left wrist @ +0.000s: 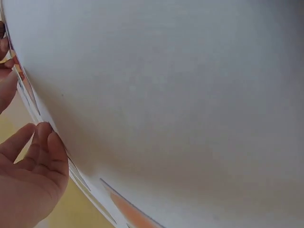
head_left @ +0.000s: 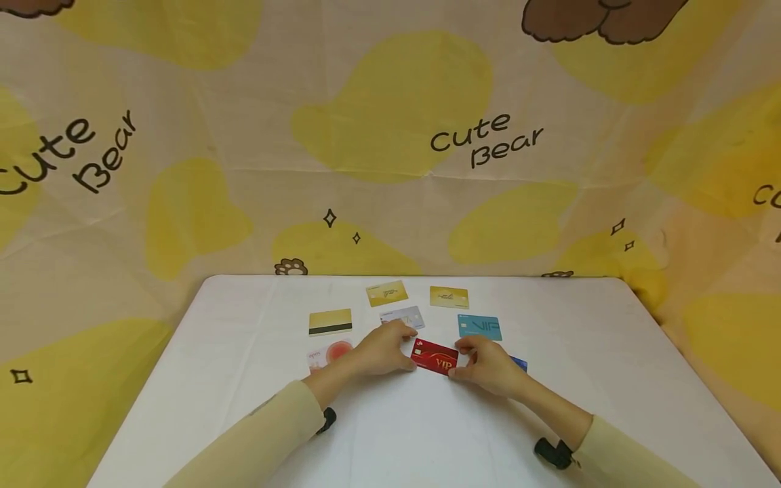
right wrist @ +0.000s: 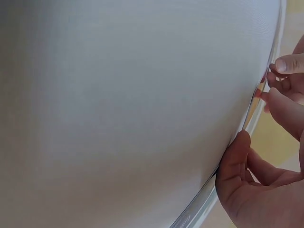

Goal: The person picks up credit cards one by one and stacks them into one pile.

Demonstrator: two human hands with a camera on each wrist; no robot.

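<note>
A red card (head_left: 434, 356) with gold "VIP" lettering is between my two hands in the head view. The left hand (head_left: 383, 349) has thumb and fingers at its left corners. The right hand (head_left: 491, 366) pinches its right edge, with the thumb at the lower corner and fingertips at the upper one. Just beyond the left fingers lies a silver card (head_left: 403, 317), partly covered. A blue card (head_left: 520, 363) is mostly hidden behind the right hand. In the wrist views the left hand (left wrist: 35, 175) and right hand (right wrist: 261, 185) show curved fingers close to the tabletop.
Other cards lie around on the white table (head_left: 390, 434): gold cards (head_left: 387, 293) at the back, a gold card with a dark stripe (head_left: 330, 322), a teal card (head_left: 479, 327) and a white card with a red circle (head_left: 329, 354). A patterned cloth (head_left: 390, 135) hangs behind.
</note>
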